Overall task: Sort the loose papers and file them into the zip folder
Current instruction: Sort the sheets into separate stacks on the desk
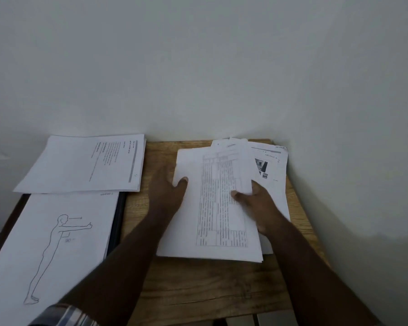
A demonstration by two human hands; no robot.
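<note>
The left hand (pixel 167 187) holds the left edge of the top sheet (pixel 212 208) of a stack of loose papers (pixel 222 252). Its thumb lies on top of the page and its fingers are hidden under the edge. The right hand (pixel 254 198) holds the right side of the same stack, with its fingers curled over a few smaller sheets (pixel 242 161) that fan out toward the far right. The top sheet has a table of small print on it, too blurry to read.

The stack lies on a small wooden table (pixel 198 285), close to the white wall (pixel 198 67). More sheets with small pictures (pixel 272 165) stick out from under the stack on the far right.

To the left, a page with a drawing of a standing figure (pixel 57 243) lies on something dark (pixel 118 220), maybe the zip folder, but only its edge shows. Just past it, farther away, sits another pile of printed pages (pixel 85 163). A striped sleeve (pixel 64 316) shows at the near left edge.
</note>
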